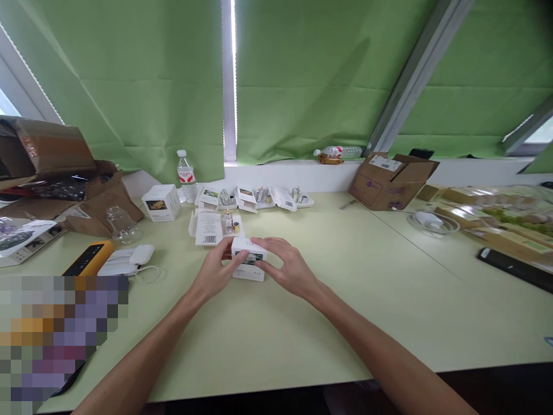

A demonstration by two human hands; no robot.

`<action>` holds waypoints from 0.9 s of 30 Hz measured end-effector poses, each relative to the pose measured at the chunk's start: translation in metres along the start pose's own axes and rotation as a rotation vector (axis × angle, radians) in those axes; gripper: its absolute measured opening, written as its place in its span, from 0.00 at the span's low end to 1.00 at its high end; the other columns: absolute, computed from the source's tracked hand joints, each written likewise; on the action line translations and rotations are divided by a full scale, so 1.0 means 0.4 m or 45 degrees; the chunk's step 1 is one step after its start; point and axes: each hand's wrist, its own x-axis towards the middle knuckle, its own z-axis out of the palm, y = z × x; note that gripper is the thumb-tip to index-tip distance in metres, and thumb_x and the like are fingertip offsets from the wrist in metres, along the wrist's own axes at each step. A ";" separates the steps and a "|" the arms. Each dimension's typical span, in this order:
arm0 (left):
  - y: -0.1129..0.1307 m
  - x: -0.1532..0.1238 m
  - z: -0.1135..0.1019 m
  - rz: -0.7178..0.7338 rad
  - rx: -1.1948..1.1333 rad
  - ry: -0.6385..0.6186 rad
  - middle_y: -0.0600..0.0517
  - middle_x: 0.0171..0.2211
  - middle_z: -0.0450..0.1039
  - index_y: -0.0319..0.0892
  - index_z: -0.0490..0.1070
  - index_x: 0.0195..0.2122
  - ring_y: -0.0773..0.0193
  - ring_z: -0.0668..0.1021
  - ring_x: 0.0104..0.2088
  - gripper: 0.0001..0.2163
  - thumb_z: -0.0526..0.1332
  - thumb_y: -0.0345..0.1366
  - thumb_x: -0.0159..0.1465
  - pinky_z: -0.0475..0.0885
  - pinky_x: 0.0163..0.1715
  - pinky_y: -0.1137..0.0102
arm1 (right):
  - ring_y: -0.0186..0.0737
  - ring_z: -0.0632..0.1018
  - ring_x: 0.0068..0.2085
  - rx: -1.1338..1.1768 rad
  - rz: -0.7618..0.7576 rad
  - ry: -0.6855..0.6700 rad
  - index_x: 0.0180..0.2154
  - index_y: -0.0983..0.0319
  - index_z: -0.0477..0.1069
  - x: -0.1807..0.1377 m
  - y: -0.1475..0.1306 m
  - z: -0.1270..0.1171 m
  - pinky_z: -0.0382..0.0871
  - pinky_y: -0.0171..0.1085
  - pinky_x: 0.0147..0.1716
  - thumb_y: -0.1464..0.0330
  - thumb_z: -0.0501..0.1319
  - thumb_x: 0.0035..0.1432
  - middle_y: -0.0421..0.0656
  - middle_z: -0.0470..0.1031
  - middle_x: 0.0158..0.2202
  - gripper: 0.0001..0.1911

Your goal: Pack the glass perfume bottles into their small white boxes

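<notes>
A small white box with a dark picture on its front rests on the pale green table in front of me. My left hand grips its left side, thumb lying over the top. My right hand holds the right side with fingers curled over the top edge. Just behind the box lies an opened white carton with a barcode, and a small bottle stands beside it.
Further back are several opened white cartons with small bottles, a white cube box and a water bottle. Left: a glass jar, a yellow-black device, white charger, cardboard. Right: a cardboard box, cable, packaged goods.
</notes>
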 end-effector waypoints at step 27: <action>0.009 -0.001 -0.031 0.153 0.176 0.034 0.52 0.51 0.73 0.49 0.71 0.53 0.58 0.76 0.47 0.16 0.57 0.42 0.65 0.74 0.46 0.64 | 0.46 0.75 0.50 -0.056 0.071 0.074 0.57 0.48 0.66 0.002 -0.001 -0.006 0.72 0.46 0.47 0.62 0.60 0.61 0.39 0.77 0.48 0.22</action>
